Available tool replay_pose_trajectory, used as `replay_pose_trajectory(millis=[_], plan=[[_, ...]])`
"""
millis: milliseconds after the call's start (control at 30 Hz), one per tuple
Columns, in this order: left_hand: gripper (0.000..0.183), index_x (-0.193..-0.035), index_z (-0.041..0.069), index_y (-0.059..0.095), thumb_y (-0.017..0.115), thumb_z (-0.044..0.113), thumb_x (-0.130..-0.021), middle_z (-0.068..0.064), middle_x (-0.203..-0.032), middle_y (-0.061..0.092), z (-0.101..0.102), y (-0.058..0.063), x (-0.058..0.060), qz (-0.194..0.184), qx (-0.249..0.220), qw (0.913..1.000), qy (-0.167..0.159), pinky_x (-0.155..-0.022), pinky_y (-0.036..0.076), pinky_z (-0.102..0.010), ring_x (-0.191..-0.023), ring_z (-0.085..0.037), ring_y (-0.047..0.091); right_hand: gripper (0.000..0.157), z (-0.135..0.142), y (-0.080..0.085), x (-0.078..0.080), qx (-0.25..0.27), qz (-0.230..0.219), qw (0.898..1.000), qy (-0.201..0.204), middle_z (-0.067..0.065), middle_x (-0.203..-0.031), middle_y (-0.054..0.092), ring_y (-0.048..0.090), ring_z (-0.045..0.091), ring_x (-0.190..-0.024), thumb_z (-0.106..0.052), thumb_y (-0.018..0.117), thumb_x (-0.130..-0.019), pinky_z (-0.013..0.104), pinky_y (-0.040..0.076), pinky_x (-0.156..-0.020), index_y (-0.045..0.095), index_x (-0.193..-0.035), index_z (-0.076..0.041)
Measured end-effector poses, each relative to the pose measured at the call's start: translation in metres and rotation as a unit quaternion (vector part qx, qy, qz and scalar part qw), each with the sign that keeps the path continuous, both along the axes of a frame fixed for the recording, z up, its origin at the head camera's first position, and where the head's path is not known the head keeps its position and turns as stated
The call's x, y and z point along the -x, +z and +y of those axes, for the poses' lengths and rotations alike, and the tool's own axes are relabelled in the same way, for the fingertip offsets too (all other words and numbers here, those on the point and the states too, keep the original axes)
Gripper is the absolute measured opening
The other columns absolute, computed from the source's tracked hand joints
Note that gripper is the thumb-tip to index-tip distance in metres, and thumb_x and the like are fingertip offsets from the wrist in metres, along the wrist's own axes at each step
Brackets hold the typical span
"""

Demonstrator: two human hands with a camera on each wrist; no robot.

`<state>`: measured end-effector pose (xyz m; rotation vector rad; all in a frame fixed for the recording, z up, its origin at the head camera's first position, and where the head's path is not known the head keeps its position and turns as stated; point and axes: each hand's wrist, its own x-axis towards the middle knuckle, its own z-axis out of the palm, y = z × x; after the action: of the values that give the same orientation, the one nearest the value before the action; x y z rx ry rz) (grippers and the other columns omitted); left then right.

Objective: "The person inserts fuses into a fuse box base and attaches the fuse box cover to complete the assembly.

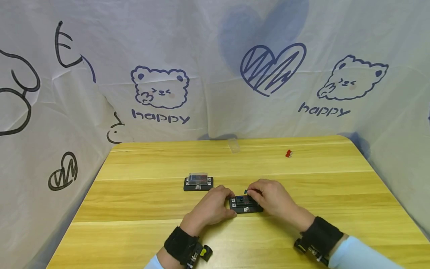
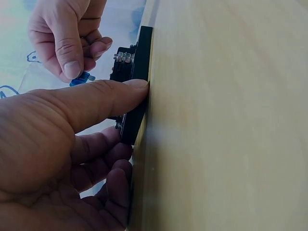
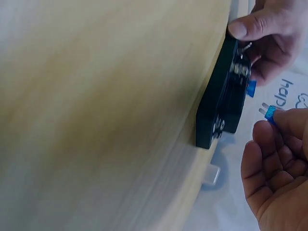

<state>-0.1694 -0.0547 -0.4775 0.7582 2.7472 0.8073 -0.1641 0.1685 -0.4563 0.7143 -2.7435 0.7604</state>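
My left hand (image 1: 212, 206) grips the left end of a black fuse block (image 1: 248, 209) that lies on the wooden table, thumb along its near edge and fingers behind. Between thumb and fingertip of my right hand (image 1: 276, 200) is a blue blade fuse (image 3: 270, 113). It is held above the block, and in the right wrist view its two metal prongs point toward the block, with a gap between. Another blue fuse (image 3: 251, 88) sits in the block near the left hand. Metal screw terminals (image 2: 124, 57) show on the block. The right hand partly covers the block's right end in the head view.
To the left and farther back stands a second fuse block (image 1: 198, 187) under a clear cover (image 1: 198, 178), blue and red showing through. A loose clear cover (image 1: 233, 145) lies at the table's back edge. Red blade fuses (image 1: 289, 153) lie at the back right.
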Motion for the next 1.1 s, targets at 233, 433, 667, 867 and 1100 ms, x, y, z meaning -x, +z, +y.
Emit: replay_pose_trajectory(millis=[233,433,667,867,1100], plan=[[0.049,-0.113,0.014,0.065,0.082,0.035,-0.072,0.004,-0.103,0.058,0.0,-0.001,0.001,-0.003,-0.004,1.0,-0.002,-0.085,0.048,-0.032,-0.092,-0.014,0.052,0.004,-0.009,-0.004,-0.005,-0.009,0.004,1.0,0.024,-0.006,-0.085,0.068,0.061,0.007,-0.076,-0.02,0.07,-0.089,0.03,0.054,-0.067,0.073,-0.09,-0.018],[0.048,-0.112,0.013,0.066,0.083,0.033,-0.072,0.003,-0.102,0.059,0.0,-0.002,0.001,0.002,-0.007,1.0,-0.001,-0.086,0.048,-0.033,-0.093,-0.014,0.053,0.006,-0.014,-0.008,-0.007,-0.03,0.026,0.998,0.046,-0.004,-0.084,0.069,0.061,0.007,-0.076,-0.02,0.069,-0.089,0.03,0.055,-0.068,0.072,-0.092,-0.015],[0.049,-0.112,0.012,0.065,0.083,0.033,-0.072,0.003,-0.102,0.059,0.0,-0.002,0.001,0.008,-0.003,1.0,-0.004,-0.086,0.048,-0.033,-0.093,-0.015,0.053,0.006,-0.016,-0.01,-0.007,-0.034,0.049,0.996,0.069,-0.003,-0.083,0.069,0.061,0.008,-0.074,-0.017,0.069,-0.089,0.03,0.055,-0.065,0.071,-0.092,-0.013],[0.048,-0.112,0.012,0.065,0.083,0.034,-0.072,0.003,-0.101,0.059,-0.001,-0.001,0.0,0.011,-0.002,0.9999,-0.004,-0.085,0.048,-0.033,-0.092,-0.015,0.053,0.006,-0.016,-0.01,-0.008,-0.058,0.065,0.992,0.087,-0.003,-0.083,0.069,0.061,0.008,-0.075,-0.017,0.068,-0.089,0.031,0.055,-0.065,0.071,-0.092,-0.012],[0.049,-0.112,0.012,0.065,0.083,0.034,-0.072,0.002,-0.101,0.06,0.0,-0.001,0.0,0.012,-0.003,0.9999,-0.005,-0.085,0.048,-0.033,-0.092,-0.015,0.053,0.006,-0.016,-0.009,-0.009,-0.061,0.059,0.992,0.09,-0.003,-0.082,0.068,0.06,0.007,-0.073,-0.017,0.069,-0.089,0.03,0.055,-0.064,0.071,-0.091,-0.012]])
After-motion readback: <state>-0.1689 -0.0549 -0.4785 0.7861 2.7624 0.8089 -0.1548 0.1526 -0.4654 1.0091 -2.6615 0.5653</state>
